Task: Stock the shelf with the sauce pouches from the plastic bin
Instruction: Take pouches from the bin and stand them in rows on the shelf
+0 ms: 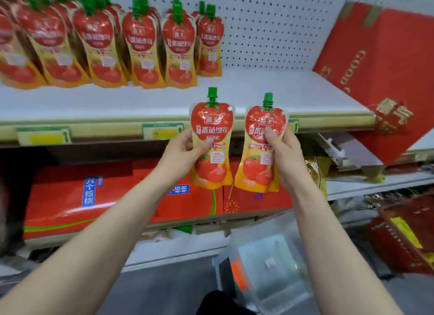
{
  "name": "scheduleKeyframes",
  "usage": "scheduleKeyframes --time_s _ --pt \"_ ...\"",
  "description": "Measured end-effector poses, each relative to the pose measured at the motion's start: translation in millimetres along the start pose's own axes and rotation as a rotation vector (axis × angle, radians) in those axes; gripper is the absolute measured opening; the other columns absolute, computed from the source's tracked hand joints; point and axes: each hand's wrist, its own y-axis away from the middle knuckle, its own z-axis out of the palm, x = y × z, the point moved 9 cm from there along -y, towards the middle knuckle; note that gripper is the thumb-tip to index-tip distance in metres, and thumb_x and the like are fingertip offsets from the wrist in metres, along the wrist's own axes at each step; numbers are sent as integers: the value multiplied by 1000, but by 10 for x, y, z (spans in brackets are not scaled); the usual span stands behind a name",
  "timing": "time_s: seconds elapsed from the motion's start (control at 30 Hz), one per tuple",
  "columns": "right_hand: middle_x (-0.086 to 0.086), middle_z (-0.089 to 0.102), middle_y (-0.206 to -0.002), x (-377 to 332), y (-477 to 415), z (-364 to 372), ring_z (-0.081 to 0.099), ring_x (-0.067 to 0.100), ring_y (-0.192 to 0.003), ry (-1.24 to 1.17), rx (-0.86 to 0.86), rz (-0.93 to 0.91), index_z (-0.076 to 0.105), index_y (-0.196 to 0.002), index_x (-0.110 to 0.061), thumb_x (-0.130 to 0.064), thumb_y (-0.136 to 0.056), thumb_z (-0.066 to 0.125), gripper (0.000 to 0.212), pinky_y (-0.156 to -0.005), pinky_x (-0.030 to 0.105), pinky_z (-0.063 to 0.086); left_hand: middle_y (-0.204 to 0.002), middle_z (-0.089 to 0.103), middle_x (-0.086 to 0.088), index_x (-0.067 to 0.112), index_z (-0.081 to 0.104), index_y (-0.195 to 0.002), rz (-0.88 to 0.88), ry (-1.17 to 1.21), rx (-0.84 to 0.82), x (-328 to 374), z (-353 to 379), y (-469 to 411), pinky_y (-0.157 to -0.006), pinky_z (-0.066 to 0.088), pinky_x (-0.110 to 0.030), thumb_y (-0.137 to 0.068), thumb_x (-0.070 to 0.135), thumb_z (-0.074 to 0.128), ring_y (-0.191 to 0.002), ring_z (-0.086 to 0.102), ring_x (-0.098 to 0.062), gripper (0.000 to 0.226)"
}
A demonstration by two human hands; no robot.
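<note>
Nearest the viewer, a clear rectangular plastic bin stands on the grey floor between the two forearms, tilted in the view; its contents are blurred. To its right is a red mesh shopping basket.

Above the bin, both hands are raised side by side, a narrow gap between the pouches they hold. The left hand grips a red-and-yellow tomato sauce pouch with a green screw cap, upright, thumb across its front. The right hand grips a matching second sauce pouch the same way; whether another lies behind it cannot be told.

Behind the hands, flat red gift boxes with blue labels fill the lower tier. The held pouches overlap the front rail of the white metal shelf, which carries green-and-yellow price tags.

On that shelf, a row of identical stocked pouches stands at the left and centre, ending above the left hand. A large red cardboard carton leans tilted over the shelf's right end. Bare shelf lies between row and carton. A white pegboard back panel closes the rear.
</note>
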Motion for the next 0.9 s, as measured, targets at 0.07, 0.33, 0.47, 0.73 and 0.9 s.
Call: scheduleKeyframes --time_s 0.07,0.33,0.47,0.73,0.9 --pt "-1 74 -93 -385 -162 225 71 13 -81 27 -27 -81 64 -105 -17 -18 -95 62 10 -72 32 57 -94 73 1 15 62 -110 54 36 61 309 -204 -144 -74 57 -21 -92 14 61 -81 70 -6 18" --pt "-2 71 -84 -1326 -1129 813 66 5 -74 130 -96 -224 70 -88 -20 -16 -87 70 4 -67 21 52 -111 71 -2 15 61 -117 172 64 259 913 -922 -784 -80 56 -27 -91 21 64 -101 68 -14 27" --pt "-5 66 -79 -1277 -1688 931 61 2 -63 204 -104 -167 64 -83 -24 -15 -91 67 13 -53 18 45 -110 71 3 18 61 -119 148 77 321 906 -1075 -1073 -82 56 -29 -91 22 64 -101 68 -12 28" --pt "-2 66 -88 -760 -2528 1166 64 10 -72 164 -132 -9 59 -112 -16 -16 -97 60 15 -62 27 56 -114 71 1 17 62 -122 124 84 361 803 -1176 -1491 -87 55 -30 -90 21 66 -105 67 -12 33" --pt "1 66 -98 -599 -2834 1393 65 10 -79 125 -144 -7 58 -117 -14 -15 -98 59 20 -62 27 54 -111 72 4 18 62 -122 111 74 370 760 -1213 -1620 -87 55 -30 -89 22 66 -101 68 -9 33"
